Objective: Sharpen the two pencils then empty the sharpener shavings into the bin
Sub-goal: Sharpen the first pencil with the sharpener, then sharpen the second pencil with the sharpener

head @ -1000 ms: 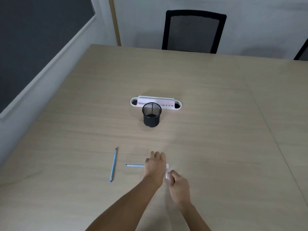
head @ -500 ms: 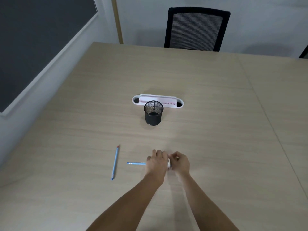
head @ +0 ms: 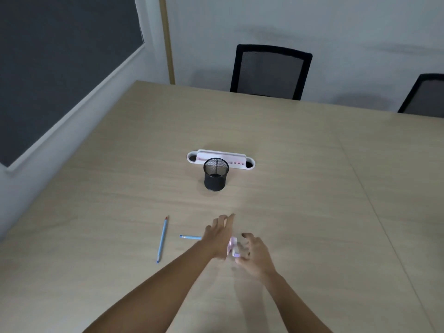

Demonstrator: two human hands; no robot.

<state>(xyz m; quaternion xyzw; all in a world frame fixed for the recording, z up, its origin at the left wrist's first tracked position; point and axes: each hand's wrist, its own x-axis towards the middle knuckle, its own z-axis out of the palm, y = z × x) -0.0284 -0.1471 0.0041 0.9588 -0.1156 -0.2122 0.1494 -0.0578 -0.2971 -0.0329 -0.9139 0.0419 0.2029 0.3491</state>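
Note:
A light blue pencil (head: 162, 239) lies on the table at the left, its red tip pointing away from me. A second blue pencil (head: 190, 237) lies crosswise, and its right end is hidden under my left hand (head: 218, 235). That hand hovers over it with fingers stretched out and apart. A small pink and white sharpener (head: 232, 246) sits between my two hands. My right hand (head: 255, 254) curls around the sharpener from the right and grips it with thumb and fingers. The black mesh bin (head: 215, 174) stands upright farther back at the centre.
A white and pink desk organiser (head: 248, 163) lies right behind the bin. Two black mesh chairs (head: 270, 72) stand at the table's far edge. A dark board runs along the wall on the left.
My left hand's fingers have spread from a closed grip on the pencil. My right hand has shifted slightly toward me with the sharpener. The view has tilted up.

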